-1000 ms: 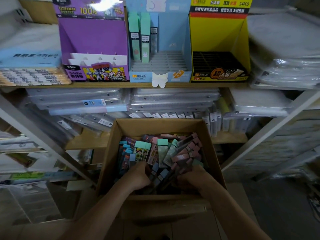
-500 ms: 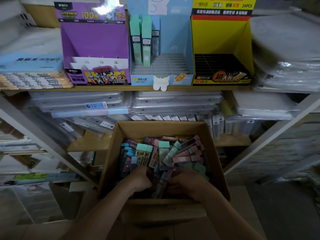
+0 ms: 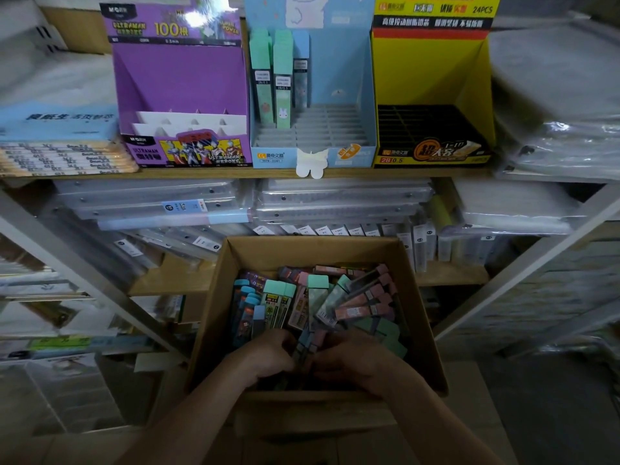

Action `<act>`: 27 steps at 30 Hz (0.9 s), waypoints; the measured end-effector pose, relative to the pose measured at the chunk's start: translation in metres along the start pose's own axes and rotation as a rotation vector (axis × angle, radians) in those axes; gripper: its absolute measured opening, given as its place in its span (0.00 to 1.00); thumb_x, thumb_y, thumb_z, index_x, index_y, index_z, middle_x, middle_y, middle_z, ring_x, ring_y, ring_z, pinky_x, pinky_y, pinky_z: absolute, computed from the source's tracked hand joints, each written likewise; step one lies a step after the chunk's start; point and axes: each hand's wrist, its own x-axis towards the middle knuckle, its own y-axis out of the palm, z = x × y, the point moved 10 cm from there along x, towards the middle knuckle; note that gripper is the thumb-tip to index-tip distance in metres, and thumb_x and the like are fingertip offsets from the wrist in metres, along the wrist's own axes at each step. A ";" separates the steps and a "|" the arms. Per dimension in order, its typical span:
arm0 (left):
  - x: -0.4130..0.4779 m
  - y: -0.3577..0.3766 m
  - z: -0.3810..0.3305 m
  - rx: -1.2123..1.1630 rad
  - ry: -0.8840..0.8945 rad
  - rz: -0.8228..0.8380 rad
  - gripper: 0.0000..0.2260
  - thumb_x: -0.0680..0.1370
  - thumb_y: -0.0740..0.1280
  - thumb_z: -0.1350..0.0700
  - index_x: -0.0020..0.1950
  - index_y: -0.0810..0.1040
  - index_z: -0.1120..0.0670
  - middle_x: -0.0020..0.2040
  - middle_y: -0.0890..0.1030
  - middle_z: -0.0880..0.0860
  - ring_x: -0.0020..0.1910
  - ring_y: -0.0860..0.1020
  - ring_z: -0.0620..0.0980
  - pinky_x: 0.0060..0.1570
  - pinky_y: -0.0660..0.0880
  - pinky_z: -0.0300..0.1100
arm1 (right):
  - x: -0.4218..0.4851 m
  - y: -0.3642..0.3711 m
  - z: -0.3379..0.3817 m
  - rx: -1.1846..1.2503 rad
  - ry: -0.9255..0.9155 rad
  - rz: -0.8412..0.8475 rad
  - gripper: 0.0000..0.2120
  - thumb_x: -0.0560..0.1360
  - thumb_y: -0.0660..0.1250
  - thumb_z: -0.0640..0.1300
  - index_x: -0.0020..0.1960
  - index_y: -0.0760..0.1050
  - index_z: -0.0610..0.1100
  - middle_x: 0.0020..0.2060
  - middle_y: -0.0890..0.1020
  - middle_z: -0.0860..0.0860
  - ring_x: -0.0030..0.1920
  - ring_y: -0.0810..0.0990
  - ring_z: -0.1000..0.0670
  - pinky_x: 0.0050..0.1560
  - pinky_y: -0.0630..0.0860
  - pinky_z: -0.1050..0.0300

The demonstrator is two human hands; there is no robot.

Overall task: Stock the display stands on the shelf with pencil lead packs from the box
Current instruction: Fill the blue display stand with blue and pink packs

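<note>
Left hand (image 3: 271, 359) and right hand (image 3: 352, 362) have drawn closer in the box (image 3: 427, 330), fingers (image 3: 286, 343) curled round packs (image 3: 307, 347); beyond them, blue stand (image 3: 335, 62) holds 3.

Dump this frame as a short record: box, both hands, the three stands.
box: cardboard, open, in front of the lower shelving, holds mixed pencil lead packs
left hand: inside box at near edge, fingers curled round packs
right hand: inside box beside it, fingers buried among packs, grip unclear
purple stand: on shelf, no packs visible
blue stand: middle, a few stocked packs upright at back left, other slots bare
yellow stand: rightmost, no packs visible
</note>
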 end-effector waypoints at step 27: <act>-0.066 -0.059 -0.054 -0.720 0.374 -0.178 0.16 0.68 0.72 0.40 0.54 0.84 0.40 0.51 0.87 0.49 0.51 0.85 0.49 0.52 0.78 0.47 | -0.048 0.012 0.113 0.059 -0.444 -0.078 0.08 0.76 0.68 0.33 0.51 0.85 0.39 0.49 0.86 0.40 0.52 0.86 0.40 0.53 0.84 0.46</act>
